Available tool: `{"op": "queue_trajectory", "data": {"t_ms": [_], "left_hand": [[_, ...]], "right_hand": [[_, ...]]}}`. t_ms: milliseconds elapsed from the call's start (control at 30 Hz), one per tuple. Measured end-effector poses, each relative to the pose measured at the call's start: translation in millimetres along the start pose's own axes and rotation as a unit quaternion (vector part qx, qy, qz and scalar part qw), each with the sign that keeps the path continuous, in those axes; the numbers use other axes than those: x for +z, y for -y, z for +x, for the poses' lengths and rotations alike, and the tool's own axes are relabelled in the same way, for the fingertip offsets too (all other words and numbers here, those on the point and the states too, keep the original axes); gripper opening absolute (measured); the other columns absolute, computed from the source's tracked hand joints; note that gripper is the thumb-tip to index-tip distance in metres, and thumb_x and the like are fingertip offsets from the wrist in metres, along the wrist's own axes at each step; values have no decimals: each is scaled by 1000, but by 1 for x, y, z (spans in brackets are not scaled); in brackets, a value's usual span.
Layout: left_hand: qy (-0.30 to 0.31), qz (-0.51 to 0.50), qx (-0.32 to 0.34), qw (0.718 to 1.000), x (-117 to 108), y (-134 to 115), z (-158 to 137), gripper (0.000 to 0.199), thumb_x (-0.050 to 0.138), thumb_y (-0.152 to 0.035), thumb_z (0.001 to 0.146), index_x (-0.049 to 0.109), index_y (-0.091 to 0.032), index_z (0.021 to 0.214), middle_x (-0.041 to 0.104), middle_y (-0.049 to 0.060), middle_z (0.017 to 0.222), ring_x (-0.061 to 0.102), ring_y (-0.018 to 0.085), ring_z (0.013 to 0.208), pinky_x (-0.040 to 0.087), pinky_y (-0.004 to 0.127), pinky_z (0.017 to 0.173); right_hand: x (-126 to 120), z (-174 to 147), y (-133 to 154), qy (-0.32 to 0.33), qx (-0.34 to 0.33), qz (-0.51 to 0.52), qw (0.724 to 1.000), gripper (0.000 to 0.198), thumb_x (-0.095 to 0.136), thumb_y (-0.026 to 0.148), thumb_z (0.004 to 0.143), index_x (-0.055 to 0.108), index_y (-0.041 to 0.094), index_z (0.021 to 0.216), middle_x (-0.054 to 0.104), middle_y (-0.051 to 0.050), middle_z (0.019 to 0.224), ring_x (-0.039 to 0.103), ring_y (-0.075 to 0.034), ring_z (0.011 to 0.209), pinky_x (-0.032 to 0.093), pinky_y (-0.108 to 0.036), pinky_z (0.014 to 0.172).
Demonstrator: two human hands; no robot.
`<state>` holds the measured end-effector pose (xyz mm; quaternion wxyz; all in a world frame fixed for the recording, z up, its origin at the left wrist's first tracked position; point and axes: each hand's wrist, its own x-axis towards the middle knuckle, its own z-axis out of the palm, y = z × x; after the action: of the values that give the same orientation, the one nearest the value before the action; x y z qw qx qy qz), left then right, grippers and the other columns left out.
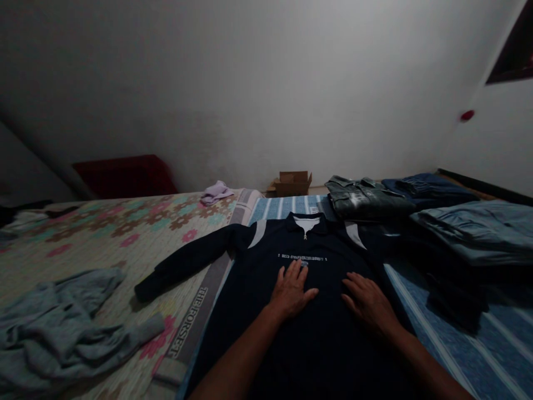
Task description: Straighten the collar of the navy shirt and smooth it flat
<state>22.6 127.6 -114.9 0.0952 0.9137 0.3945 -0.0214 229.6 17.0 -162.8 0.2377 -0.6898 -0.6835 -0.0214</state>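
Observation:
A dark navy long-sleeved pullover [320, 322] with a collar, a short zip and light shoulder panels lies spread out, front side up. My left hand [291, 289] rests on its chest just below the printed lettering, fingers stretched out. To the right, my right hand [368, 297] lies on the same pullover with its fingers extended and palm down. The pullover's left-side sleeve [187, 261] reaches out over the flowered sheet. Its other sleeve stretches right across the blue striped cloth and is hard to make out in the dark.
A crumpled grey garment [75, 328] lies at the left on the flowered sheet [158, 222]. Folded jeans [483, 228], a dark folded jacket [366, 197] and dark blue trousers [428, 189] sit at the right. A cardboard box [293, 183] and a lilac cloth [216, 191] are near the wall.

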Motion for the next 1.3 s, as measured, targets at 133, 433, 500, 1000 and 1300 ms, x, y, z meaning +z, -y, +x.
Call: {"op": "queue_trajectory", "data": {"t_ms": [133, 433, 500, 1000, 1300], "left_hand": [[-2, -2, 5, 1000, 1, 0, 1, 71, 28, -61, 87, 26, -18, 143, 16, 11, 153, 8, 24, 140, 10, 49, 111], [-3, -2, 6, 1000, 2, 1, 2, 69, 29, -61, 87, 27, -19, 142, 17, 10, 153, 9, 25, 140, 10, 49, 111], [1, -3, 4, 1000, -1, 0, 2, 69, 30, -60, 87, 27, -19, 142, 17, 10, 153, 9, 25, 140, 11, 49, 111], [-7, -10, -10, 1000, 4, -4, -3, 64, 33, -52, 89, 29, -17, 142, 17, 11, 152, 10, 24, 140, 12, 47, 112], [-11, -13, -16, 1000, 0, -9, -5, 60, 38, -47, 89, 33, -14, 139, 20, 13, 151, 13, 24, 140, 14, 49, 111]], "right_hand": [[-1, 0, -1, 0, -6, -10, 1000, 34, 46, 34, 87, 60, 18, 113, 56, -13, 126, 49, -27, 119, 39, -46, 98], [-3, 0, 1, 2, 0, -4, 1000, 34, 45, 33, 87, 61, 18, 113, 56, -13, 127, 49, -26, 120, 38, -45, 99], [-3, 0, 0, 6, 0, -3, 1000, 35, 46, 34, 87, 61, 18, 114, 56, -13, 127, 49, -26, 120, 38, -45, 99], [-3, 2, 1, 11, -3, -20, 1000, 35, 46, 32, 87, 61, 17, 114, 56, -13, 127, 49, -27, 119, 39, -45, 99], [-3, 3, 0, 10, 2, 1, 1000, 34, 47, 32, 86, 61, 17, 113, 57, -13, 126, 50, -27, 119, 39, -45, 98]]}}
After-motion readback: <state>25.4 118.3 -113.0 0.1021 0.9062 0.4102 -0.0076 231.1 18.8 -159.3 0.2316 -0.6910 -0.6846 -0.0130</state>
